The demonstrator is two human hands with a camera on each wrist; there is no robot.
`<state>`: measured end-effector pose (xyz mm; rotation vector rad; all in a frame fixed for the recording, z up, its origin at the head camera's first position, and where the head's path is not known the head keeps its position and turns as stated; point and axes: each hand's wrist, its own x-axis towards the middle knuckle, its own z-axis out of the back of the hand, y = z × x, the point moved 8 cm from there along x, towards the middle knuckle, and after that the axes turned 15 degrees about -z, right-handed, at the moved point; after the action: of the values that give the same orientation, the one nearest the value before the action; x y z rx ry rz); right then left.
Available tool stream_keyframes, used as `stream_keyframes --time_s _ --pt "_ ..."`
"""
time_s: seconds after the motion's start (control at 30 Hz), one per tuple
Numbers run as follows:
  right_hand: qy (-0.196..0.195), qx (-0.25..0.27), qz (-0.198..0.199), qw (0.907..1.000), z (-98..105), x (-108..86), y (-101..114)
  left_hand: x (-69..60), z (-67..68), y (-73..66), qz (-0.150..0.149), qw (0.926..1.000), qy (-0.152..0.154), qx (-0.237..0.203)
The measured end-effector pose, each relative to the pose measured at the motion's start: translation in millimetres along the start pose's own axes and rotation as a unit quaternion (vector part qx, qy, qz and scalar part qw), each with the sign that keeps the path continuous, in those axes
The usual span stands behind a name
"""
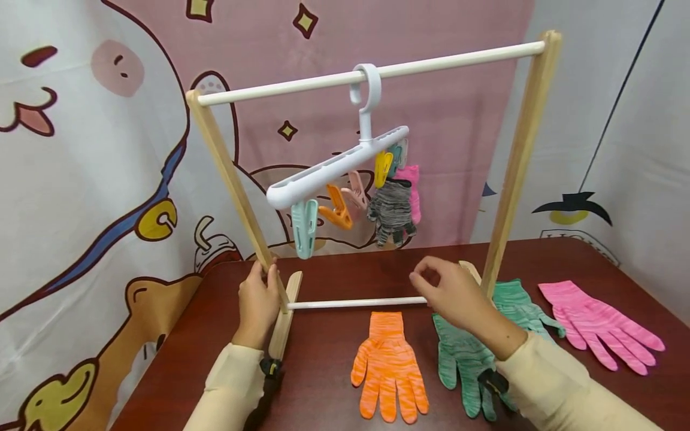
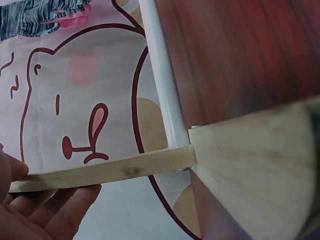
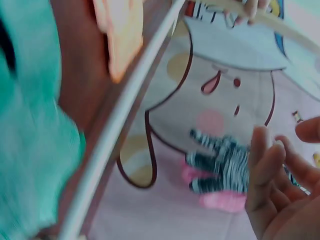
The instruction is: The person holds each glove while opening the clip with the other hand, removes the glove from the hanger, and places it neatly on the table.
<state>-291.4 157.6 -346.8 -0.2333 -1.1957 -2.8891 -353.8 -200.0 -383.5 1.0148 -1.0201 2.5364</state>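
My left hand [image 1: 260, 305] grips the left wooden post [image 1: 229, 173] of a drying rack near its foot. In the left wrist view, fingers [image 2: 75, 210] wrap the post from below. My right hand [image 1: 458, 293] hovers beside the right post [image 1: 520, 161], fingers loosely curled, holding nothing. From the rack's top bar [image 1: 447, 61] hangs a white clip hanger [image 1: 323, 173]. A grey striped glove [image 1: 392, 206] and, behind it, a pink glove [image 1: 414, 188] are clipped at its far end. A mint peg [image 1: 304, 230], an orange peg [image 1: 338, 208] and a pale pink peg [image 1: 356, 190] hold nothing.
On the dark red table [image 1: 323, 383] lie an orange glove [image 1: 389, 365], a green glove [image 1: 460, 350] partly under my right arm, another green glove [image 1: 512, 299] and a pink glove [image 1: 598, 326]. A low white bar [image 1: 356, 303] joins the posts. A cartoon curtain hangs behind.
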Motion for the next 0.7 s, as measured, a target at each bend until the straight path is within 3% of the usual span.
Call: stream_keyframes --time_s 0.23,0.5,0.7 --pt "-0.1 -0.01 -0.008 0.9949 43 45.1 4 0.0 2.7 2.0 0.004 1.0 0.0 0.005" --pt "-0.075 -0.002 -0.033 0.9966 56 82.2 19 0.5 1.9 3.4 0.001 1.0 0.001 0.004" --pt "-0.088 0.011 -0.03 0.9956 54 100.2 30 1.0 -0.1 0.6 0.0 1.0 0.005 -0.005"
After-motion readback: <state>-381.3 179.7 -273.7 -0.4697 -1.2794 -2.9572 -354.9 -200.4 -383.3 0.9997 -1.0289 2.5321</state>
